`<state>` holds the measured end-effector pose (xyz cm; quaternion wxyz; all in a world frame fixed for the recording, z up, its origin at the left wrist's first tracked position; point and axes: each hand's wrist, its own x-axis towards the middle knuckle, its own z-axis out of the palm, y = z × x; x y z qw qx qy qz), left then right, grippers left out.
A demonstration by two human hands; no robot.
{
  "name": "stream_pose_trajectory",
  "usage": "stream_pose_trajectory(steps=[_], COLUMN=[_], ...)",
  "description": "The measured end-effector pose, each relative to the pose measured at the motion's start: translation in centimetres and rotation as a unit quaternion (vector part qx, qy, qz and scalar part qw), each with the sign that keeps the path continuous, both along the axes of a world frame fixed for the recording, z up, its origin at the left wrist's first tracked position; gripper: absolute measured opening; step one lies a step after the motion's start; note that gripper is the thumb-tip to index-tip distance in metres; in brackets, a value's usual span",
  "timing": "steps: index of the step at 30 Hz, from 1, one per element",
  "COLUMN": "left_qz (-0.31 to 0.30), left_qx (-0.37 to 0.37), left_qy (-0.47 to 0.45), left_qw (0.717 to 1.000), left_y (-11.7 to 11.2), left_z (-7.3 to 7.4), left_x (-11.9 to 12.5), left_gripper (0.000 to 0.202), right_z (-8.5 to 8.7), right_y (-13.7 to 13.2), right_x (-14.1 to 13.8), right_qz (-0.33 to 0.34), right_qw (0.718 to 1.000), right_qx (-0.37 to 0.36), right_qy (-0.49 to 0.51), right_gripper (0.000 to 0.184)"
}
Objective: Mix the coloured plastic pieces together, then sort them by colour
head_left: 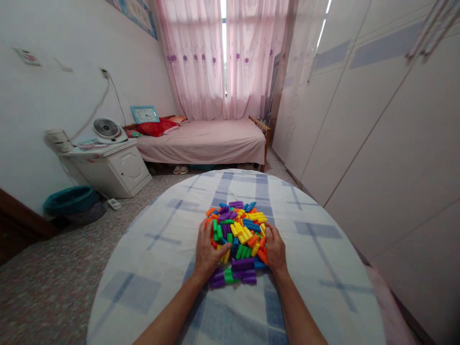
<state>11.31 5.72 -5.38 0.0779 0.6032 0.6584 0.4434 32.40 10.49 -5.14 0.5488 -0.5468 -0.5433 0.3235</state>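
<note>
A heap of small plastic building pieces point(240, 225) in purple, green, yellow, orange and blue lies in the middle of a round table with a blue-checked white cloth point(316, 268). My left hand point(207, 250) rests on the heap's left side, fingers spread over the pieces. On the heap's right side lies my right hand point(275, 247), fingers flat against the pieces. Both hands flank the pile. Several purple and green pieces point(235, 276) lie between my wrists, closest to me.
A bed with a pink cover point(204, 139) stands under a curtained window at the back. A white bedside cabinet point(115, 167) with a small fan sits at the left, a teal basin point(70, 200) on the floor beside it. White wardrobes point(377, 120) line the right wall.
</note>
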Motion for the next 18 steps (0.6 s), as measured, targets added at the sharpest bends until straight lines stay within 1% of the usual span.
stream_pose_trajectory(steps=[2, 5, 8, 10, 12, 14, 16, 18], left_qz=[0.003, -0.005, -0.067, -0.104, -0.101, -0.084, -0.091, -0.092], left_qx=[0.005, 0.011, 0.005, -0.004, -0.014, -0.02, -0.015, 0.005], left_qy=[-0.004, 0.046, 0.143, 0.198, 0.227, 0.234, 0.228, 0.198], left_qw=[1.0, 0.999, 0.988, 0.975, 0.969, 0.968, 0.969, 0.976], left_y=[-0.2, -2.1, -4.8, -5.8, -5.8, -5.0, -4.1, -3.5], left_z=[0.0, 0.1, -0.1, -0.2, -0.2, 0.0, 0.2, 0.2], left_x=[-0.2, -0.3, -0.3, -0.2, -0.1, -0.1, -0.4, -0.9], left_gripper=[0.088, 0.09, 0.101, 0.105, 0.102, 0.1, 0.1, 0.09], right_z=[-0.1, -0.2, -0.3, -0.4, -0.4, -0.4, -0.3, -0.1], right_y=[0.1, 0.1, 0.2, 0.2, 0.2, 0.3, 0.2, 0.2], right_x=[0.0, 0.0, 0.0, 0.0, -0.1, -0.1, 0.0, 0.2], right_qz=[0.001, 0.0, -0.002, -0.002, 0.001, 0.004, 0.004, -0.003], right_qw=[1.0, 1.0, 1.0, 1.0, 1.0, 1.0, 1.0, 1.0], right_qx=[0.0, -0.002, -0.003, -0.001, 0.003, 0.005, 0.006, 0.004], right_qy=[-0.002, 0.0, 0.007, 0.009, 0.009, 0.009, 0.007, -0.006], right_gripper=[0.051, 0.052, 0.052, 0.053, 0.053, 0.053, 0.054, 0.055])
